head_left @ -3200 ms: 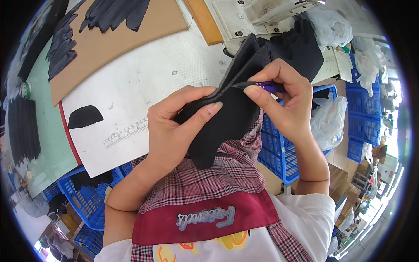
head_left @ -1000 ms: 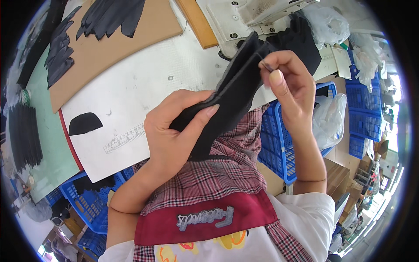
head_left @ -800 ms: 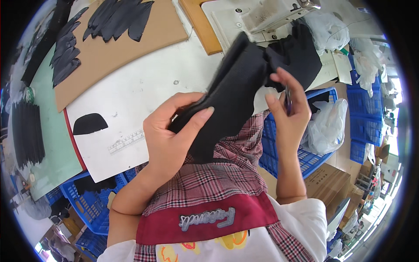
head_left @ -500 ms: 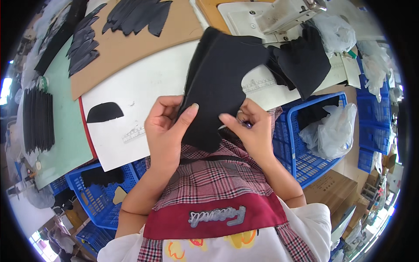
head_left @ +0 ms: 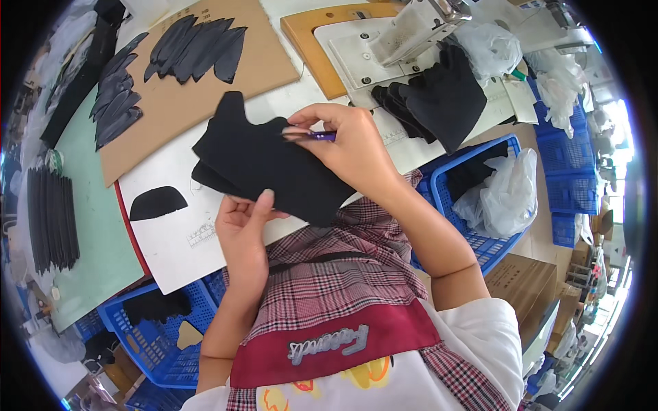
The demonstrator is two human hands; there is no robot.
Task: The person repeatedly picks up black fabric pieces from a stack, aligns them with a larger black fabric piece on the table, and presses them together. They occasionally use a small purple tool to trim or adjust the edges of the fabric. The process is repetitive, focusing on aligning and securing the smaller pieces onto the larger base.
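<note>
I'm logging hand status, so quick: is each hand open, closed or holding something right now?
Left hand: closed, thumb on top, holding the lower edge of the layered black fabric.
Right hand: closed around a small purple-handled tool.

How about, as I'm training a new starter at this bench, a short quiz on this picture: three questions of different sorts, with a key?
1. Which hand holds the purple-handled tool?

2. True or false: the half-round black piece lies on the white tabletop.

3. Fill in the gap: the left hand grips the ____ near its lower edge.

Key
1. The right hand.
2. True.
3. Black material.
</note>
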